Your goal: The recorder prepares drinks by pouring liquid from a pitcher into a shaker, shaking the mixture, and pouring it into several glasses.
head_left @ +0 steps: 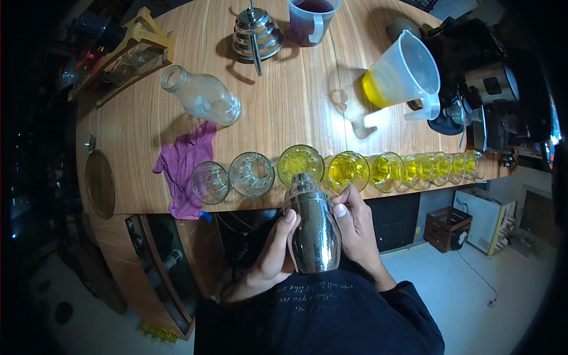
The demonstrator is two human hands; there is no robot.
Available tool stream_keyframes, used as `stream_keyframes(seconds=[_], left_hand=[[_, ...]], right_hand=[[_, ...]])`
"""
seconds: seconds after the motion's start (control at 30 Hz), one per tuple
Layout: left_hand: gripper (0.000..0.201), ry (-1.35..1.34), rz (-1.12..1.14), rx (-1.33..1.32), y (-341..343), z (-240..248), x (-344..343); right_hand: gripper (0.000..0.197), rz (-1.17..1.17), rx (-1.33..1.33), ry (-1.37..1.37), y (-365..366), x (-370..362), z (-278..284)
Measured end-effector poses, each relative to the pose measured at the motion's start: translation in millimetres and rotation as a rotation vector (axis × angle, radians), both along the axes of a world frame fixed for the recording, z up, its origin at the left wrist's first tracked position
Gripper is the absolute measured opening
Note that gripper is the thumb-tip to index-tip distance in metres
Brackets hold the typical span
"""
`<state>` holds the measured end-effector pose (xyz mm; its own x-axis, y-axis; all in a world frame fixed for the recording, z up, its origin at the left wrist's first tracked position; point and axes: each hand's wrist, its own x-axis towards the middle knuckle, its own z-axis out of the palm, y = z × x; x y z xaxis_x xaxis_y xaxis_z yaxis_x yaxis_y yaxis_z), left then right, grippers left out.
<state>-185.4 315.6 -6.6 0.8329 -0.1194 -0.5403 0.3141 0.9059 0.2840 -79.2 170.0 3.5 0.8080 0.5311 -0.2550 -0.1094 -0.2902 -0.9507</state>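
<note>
Cocktail shaker (313, 228) of polished steel is held upright in both hands below the worktop's (284, 106) near edge, at about six o'clock from the row of glasses. The left hand (273, 251) is wrapped round the body from the nine o'clock side, thumb pressed against the wall; the right hand (355, 228) is clamped round the three o'clock side with the fingertips up by the cap, a grip that seems meant to keep the lid seated while the body is steadied. Along the near edge a row of tumblers is set rim up: two empty glasses (231, 177) at the nine o'clock end, then the filled glasses (387, 170) holding yellow liquid, running off toward three o'clock, presumably lined up so that each can be reached in turn. A purple cloth (183, 163) is draped over the edge at nine o'clock of the empties. Farther back an empty glass bottle (204, 96) lies on its side at eleven o'clock, a steel kettle (255, 32) and a dark jug (310, 21) stand at twelve, and a clear pitcher (402, 74) with yellow liquid stands at one o'clock beside a dark machine (485, 77).
</note>
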Motion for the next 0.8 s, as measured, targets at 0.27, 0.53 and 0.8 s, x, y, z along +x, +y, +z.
stream_keyframes(seconds=[0.27,0.53,0.8], left_hand=[[0.055,0.007,0.056,-0.015,-8.5,7.1,2.6],[0.079,0.028,-0.001,0.128,-12.3,-4.7,1.0],[0.081,0.059,-0.002,0.052,-6.1,17.0,14.8]], right_hand=[[0.022,0.081,-0.004,0.043,-4.1,10.2,3.4],[0.024,0.131,-0.02,0.021,-4.0,18.0,1.7],[0.024,0.131,-0.029,0.017,0.0,21.7,3.3]])
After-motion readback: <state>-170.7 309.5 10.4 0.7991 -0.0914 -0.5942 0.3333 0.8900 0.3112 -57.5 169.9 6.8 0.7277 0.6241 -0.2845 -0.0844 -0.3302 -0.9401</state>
